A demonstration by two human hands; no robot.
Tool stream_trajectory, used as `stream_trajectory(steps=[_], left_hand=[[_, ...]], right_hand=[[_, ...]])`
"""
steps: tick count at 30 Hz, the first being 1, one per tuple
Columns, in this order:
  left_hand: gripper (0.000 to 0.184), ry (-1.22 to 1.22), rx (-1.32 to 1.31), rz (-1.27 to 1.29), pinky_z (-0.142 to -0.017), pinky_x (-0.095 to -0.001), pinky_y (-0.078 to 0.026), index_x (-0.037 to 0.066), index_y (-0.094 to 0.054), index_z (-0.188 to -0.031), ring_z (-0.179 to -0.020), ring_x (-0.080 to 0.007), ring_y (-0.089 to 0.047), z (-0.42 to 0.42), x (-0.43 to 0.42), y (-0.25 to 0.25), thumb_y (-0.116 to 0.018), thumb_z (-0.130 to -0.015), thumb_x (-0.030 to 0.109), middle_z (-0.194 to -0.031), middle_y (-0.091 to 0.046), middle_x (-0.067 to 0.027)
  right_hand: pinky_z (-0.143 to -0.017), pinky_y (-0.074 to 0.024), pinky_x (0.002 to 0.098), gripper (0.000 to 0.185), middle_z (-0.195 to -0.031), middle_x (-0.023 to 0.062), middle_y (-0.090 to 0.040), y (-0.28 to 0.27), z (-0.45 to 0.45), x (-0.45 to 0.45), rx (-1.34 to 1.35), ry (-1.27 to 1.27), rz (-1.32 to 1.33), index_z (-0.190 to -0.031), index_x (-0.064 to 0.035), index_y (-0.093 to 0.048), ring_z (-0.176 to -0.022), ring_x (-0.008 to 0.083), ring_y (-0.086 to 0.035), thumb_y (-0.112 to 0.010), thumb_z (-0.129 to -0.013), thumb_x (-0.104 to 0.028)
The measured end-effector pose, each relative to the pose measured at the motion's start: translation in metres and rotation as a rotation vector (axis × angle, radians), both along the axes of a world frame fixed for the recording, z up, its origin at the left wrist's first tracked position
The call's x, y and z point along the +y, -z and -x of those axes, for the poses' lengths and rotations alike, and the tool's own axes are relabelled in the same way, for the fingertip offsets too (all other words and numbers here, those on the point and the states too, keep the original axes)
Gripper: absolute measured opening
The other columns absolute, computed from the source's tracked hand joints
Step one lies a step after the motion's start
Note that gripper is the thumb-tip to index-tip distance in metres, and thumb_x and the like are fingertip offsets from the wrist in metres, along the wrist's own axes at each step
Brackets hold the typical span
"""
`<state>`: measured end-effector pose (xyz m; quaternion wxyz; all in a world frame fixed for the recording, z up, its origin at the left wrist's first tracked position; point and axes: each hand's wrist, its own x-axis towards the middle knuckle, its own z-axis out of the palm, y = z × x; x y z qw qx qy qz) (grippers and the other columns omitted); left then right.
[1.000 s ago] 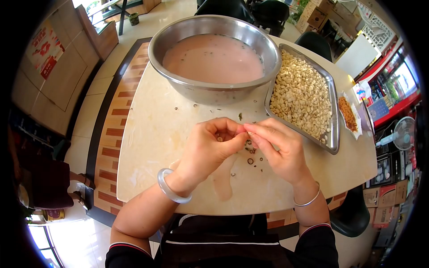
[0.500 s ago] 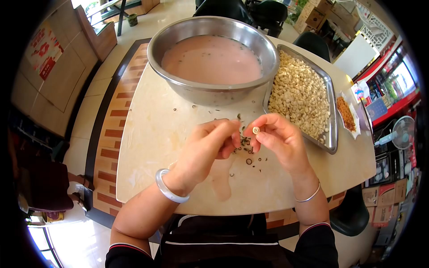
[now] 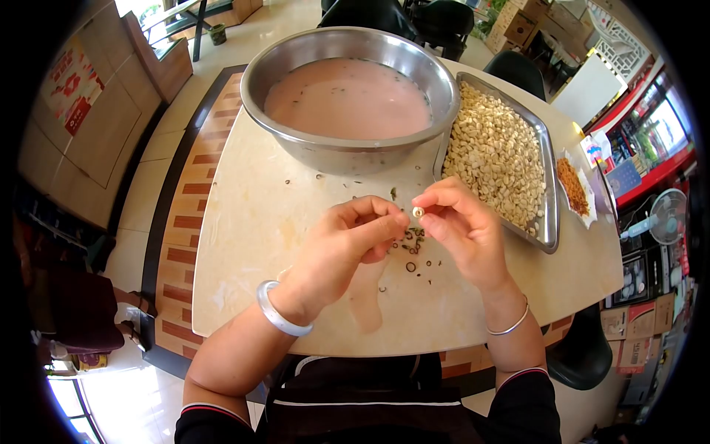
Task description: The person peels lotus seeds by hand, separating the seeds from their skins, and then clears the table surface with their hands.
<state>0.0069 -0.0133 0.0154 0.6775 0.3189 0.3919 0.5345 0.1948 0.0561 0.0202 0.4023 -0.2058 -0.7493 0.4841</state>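
Just right of the frame's centre, a small pale piece [image 3: 418, 212] sits at the fingertips of our right hand [image 3: 472, 235], thumb and forefinger nearly together on it. We judge it light, firm but easily split, perhaps slippery; a gentle pinch by its sides should suit. It looks roundish and cream-coloured, with a darker spot. Our left hand [image 3: 346, 240] has its fingers drawn close together; whether they grip anything, we cannot tell.
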Motion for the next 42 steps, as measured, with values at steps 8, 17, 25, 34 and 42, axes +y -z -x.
stream_trajectory(steps=[8, 17, 25, 34, 42], left_hand=[[0.025, 0.038, 0.027, -0.005, -0.064, -0.019, -0.038, 0.003, -0.068, -0.101, -0.072, -0.0041, -0.048, 0.002, 0.003, 0.004, -0.073, -0.089, 0.023, -0.087, -0.062, 0.0019], [0.019, 0.01, 0.069, -0.014, -0.057, -0.0188, -0.036, 0.001, -0.067, -0.097, -0.064, -0.004, -0.047, 0.002, 0.004, 0.007, -0.07, -0.089, 0.018, -0.081, -0.061, 0.0014], [0.022, 0.077, 0.073, -0.006, -0.057, -0.0191, -0.036, -0.001, -0.066, -0.098, -0.065, -0.0043, -0.047, 0.0, 0.003, 0.006, -0.064, -0.093, 0.021, -0.082, -0.06, -0.0002], [0.071, 0.067, -0.46, 0.127, -0.095, -0.0367, -0.046, -0.009, -0.044, -0.134, -0.106, -0.0238, -0.057, -0.004, 0.013, 0.003, -0.043, -0.1, 0.054, -0.12, -0.057, -0.0157], [0.07, 0.007, -0.495, 0.113, -0.104, -0.0415, -0.041, -0.009, -0.042, -0.135, -0.114, -0.0268, -0.055, -0.005, 0.009, 0.012, -0.042, -0.101, 0.053, -0.128, -0.052, -0.0185]], right_hand=[[-0.069, -0.0521, 0.026, 0.019, -0.093, 0.0063, -0.063, -0.004, 0.004, -0.004, -0.118, 0.101, -0.284, -0.101, -0.0015, -0.067, -0.079, 0.0145, -0.063, -0.067, -0.083, 0.006], [-0.065, -0.0535, 0.0275, 0.022, -0.087, 0.0082, -0.066, -0.003, 0.004, -0.009, -0.179, 0.15, -0.365, -0.1, -0.0017, -0.067, -0.074, 0.0159, -0.066, -0.067, -0.08, 0.008], [-0.064, -0.0526, 0.0259, 0.019, -0.085, 0.0075, -0.064, -0.007, 0.005, -0.009, -0.195, 0.149, -0.429, -0.098, -0.002, -0.067, -0.072, 0.0139, -0.063, -0.065, -0.081, 0.008], [-0.07, -0.0512, 0.0307, 0.017, -0.089, 0.0073, -0.06, -0.014, -0.035, 0.04, -0.56, 0.847, -0.851, -0.099, -0.0019, -0.068, -0.081, 0.0221, -0.062, -0.068, -0.082, 0.002], [-0.066, -0.0508, 0.0323, 0.019, -0.089, 0.0073, -0.059, 0.006, 0.02, -0.019, -0.364, 0.2, -0.534, -0.093, -0.0021, -0.069, -0.077, 0.0217, -0.061, -0.077, -0.076, -0.006]])
